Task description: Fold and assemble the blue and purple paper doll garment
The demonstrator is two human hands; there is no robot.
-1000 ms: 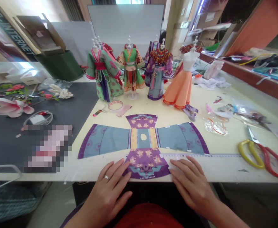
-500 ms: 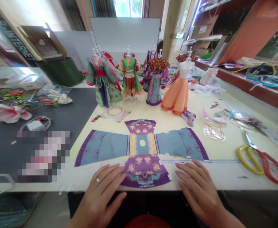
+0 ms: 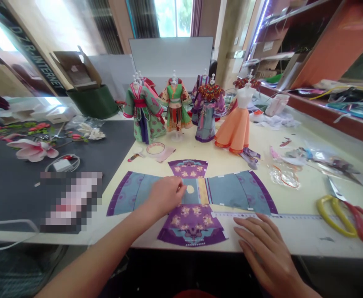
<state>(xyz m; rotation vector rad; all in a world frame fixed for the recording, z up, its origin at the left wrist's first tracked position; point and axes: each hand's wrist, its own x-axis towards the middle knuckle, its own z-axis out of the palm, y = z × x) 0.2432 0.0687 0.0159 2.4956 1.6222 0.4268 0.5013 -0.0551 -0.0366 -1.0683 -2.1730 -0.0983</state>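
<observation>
A cross-shaped doll garment lies spread flat on the pale table, with grey-blue side panels edged in purple and a small cream oval at its centre. Its front purple panel carries cream flowers, and another purple panel points toward the back. My left hand is closed over the garment's middle, just left of the oval, its curled fingers showing nothing in them. Whether they touch the cloth I cannot tell. Flat at the table's front edge, right of the front panel, rests my right hand, open and holding nothing.
A ruler runs along the garment's right front. Scissors with yellow and red handles lie at the right. Dressed doll forms stand behind, including one in an orange skirt. A white charger and pink flower lie left.
My left hand has left the front edge, moved forward and right over the garment's centre, and curled closed. My right hand stays flat by the edge. The view has shifted slightly.
</observation>
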